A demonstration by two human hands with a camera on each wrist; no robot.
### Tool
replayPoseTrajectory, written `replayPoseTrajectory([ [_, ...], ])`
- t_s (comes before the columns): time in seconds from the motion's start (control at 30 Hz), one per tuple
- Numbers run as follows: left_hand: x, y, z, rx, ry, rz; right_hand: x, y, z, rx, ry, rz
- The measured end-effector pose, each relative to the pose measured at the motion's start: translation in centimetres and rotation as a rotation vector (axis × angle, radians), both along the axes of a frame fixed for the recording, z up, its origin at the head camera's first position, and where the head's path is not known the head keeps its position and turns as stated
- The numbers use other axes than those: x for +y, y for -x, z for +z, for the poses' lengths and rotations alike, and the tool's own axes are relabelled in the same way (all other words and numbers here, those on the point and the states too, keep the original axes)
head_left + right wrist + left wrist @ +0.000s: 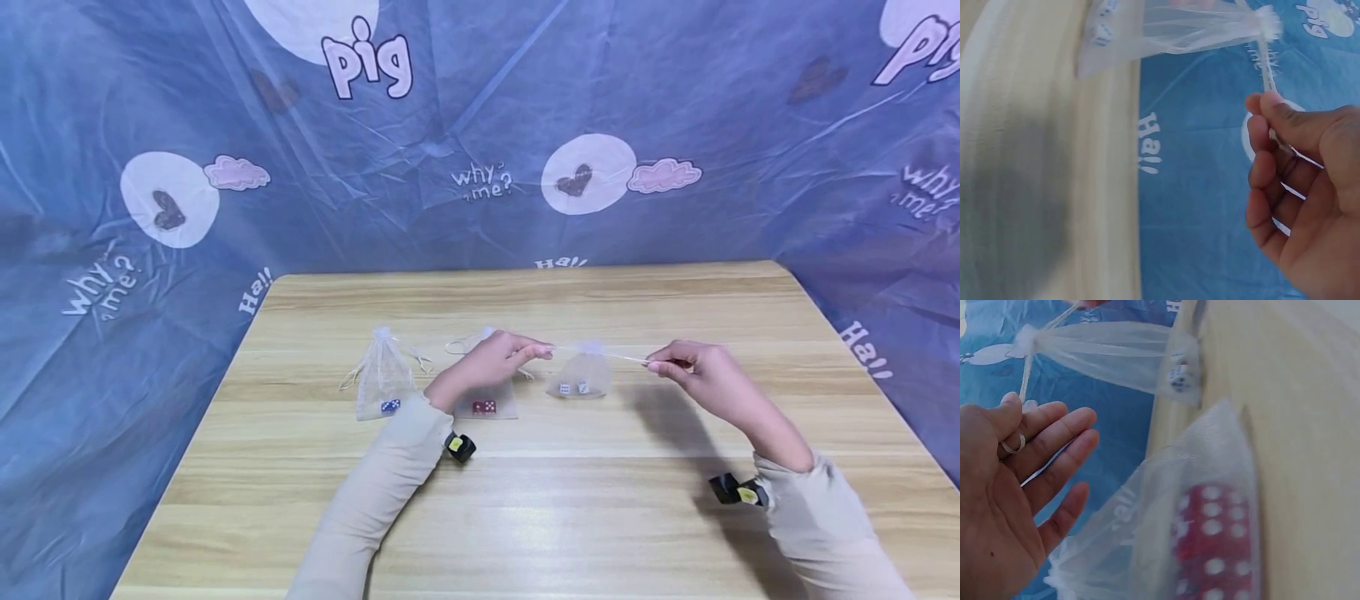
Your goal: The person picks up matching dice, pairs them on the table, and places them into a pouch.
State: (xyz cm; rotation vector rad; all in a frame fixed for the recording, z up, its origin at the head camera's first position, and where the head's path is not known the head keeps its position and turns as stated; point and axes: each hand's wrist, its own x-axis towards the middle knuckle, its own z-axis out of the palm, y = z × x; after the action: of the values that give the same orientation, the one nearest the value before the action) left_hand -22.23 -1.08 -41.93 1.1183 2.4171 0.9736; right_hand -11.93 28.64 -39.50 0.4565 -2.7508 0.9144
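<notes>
A sheer white drawstring pouch (587, 372) holds white dice (574, 388), its gathered neck drawn tight. My left hand (501, 358) pinches one end of its drawstring between thumb and index finger, the other fingers fairly straight in the left wrist view. On the opposite side, my right hand (697, 371) pinches the other drawstring end, fingers curled. The cord (1266, 69) runs taut from the pouch neck to that hand. Below my left hand lies a second pouch (506, 402) with red dice (1213, 537); my left forearm and hand partly hide it.
A third closed pouch (382, 379) with blue dice (390, 406) lies to the left, its cord ends spread on the wooden table (570, 517). Behind the table hangs a blue printed cloth (450, 100). My right arm casts a shadow on the wood.
</notes>
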Motion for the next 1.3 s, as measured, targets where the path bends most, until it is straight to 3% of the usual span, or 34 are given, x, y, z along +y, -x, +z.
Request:
replayPoseTrajectory([
  [0.2,1.9,-0.5,-0.8,-0.009,0.081,-0.004,-1.4,1.9,-2.0,-0.229,0.071,0.076],
  [0.3,3.2,-0.9,-1.1,0.041,0.128,0.000,-2.4,2.9,-3.1,-0.264,0.066,0.132],
  [0.43,4.1,-1.4,-1.3,0.068,0.145,0.037,-3.4,3.6,-3.9,-0.294,0.082,0.131],
  [0.57,4.3,-1.6,-1.3,0.010,0.122,0.062,-3.5,3.5,-4.1,-0.384,0.165,0.123],
  [0.67,4.0,-1.7,-1.4,-0.083,0.080,0.063,-3.4,3.4,-4.1,-0.462,0.213,0.146],
  [0.8,3.8,-1.9,-1.8,-0.154,0.066,0.071,-3.4,3.6,-4.9,-0.535,0.225,0.171],
  [0.97,3.9,-1.8,-2.0,-0.068,0.167,0.109,-3.6,4.3,-5.9,-0.502,0.182,0.165],
  [1.17,4.1,-1.4,-1.8,0.081,0.271,0.179,-3.9,5.7,-6.0,-0.357,0.072,0.112],
  [1.3,4.2,-1.2,-1.8,0.142,0.307,0.212,-3.9,6.0,-5.7,-0.323,0.002,0.084],
])
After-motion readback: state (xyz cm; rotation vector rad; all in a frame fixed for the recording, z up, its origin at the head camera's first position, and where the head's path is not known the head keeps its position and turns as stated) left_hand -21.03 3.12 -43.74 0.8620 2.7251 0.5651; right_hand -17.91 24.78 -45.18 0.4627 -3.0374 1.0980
